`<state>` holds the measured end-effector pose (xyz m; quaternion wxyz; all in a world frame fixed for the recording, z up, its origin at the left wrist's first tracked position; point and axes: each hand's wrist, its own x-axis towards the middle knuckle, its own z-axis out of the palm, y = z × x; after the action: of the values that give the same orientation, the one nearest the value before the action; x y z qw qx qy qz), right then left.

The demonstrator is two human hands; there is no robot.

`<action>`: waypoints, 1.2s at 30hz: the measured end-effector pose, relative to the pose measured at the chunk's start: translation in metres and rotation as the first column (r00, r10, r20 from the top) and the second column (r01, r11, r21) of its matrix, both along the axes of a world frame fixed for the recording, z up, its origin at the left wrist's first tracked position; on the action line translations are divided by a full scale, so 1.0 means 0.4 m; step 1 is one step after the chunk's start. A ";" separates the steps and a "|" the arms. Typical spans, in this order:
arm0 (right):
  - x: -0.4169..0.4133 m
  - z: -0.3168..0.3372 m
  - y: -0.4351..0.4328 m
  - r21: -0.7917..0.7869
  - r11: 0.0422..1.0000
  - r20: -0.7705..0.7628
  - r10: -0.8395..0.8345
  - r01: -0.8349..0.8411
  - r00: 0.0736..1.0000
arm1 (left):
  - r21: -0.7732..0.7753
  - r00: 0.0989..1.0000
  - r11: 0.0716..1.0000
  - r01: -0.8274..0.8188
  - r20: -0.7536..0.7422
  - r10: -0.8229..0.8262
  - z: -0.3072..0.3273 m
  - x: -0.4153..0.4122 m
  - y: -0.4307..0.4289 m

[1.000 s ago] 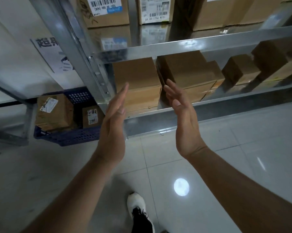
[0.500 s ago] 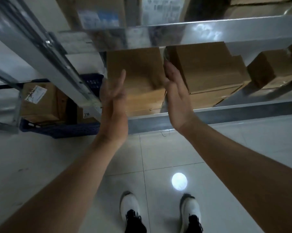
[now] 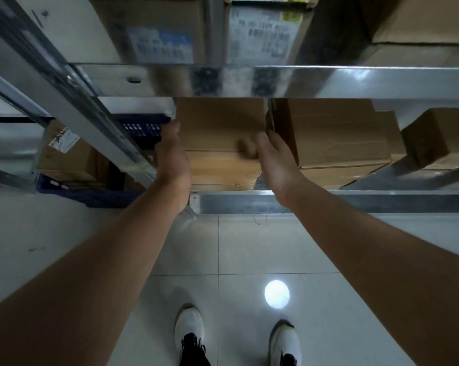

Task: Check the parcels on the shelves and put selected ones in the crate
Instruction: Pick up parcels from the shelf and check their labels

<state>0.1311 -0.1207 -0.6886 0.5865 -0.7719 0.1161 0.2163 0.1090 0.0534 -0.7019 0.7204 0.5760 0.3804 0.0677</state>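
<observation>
A plain brown cardboard parcel (image 3: 218, 133) stands at the left end of the lower metal shelf (image 3: 328, 203). My left hand (image 3: 173, 157) lies flat against its left side, fingers reaching back out of sight. My right hand (image 3: 276, 159) grips its right side: the fingers go into the gap beside the neighbouring box and the blurred thumb curls onto the parcel's front. The blue crate (image 3: 96, 198) sits on the floor to the left, behind the slanted shelf post, with a labelled parcel (image 3: 64, 159) inside.
A larger brown box (image 3: 334, 133) touches the parcel's right side, and a smaller one (image 3: 439, 138) stands further right. The upper shelf rail (image 3: 328, 80) hangs just above the parcel and carries labelled boxes (image 3: 157, 30). The shelf post (image 3: 72, 101) runs close to my left hand.
Both hands have moved forward into the lower shelf and closed in on the leftmost parcel. My view has come closer and tilted down, so my two shoes now show.
</observation>
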 end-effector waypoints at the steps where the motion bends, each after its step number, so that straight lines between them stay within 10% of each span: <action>1: -0.003 -0.001 -0.003 0.003 1.000 -0.002 -0.011 0.011 1.000 | -0.001 0.999 1.000 0.001 -0.035 -0.001 0.023 -0.011 -0.012; 36: -0.178 -0.065 -0.191 0.112 0.994 0.204 -0.015 -0.009 0.979 | 0.076 0.995 0.994 0.080 0.053 -0.084 0.031 -0.232 -0.091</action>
<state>0.0601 -0.1970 -0.7145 0.6381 -0.7556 0.0440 0.1412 0.0161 0.0172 -0.6896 0.7114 0.6151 0.3331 0.0682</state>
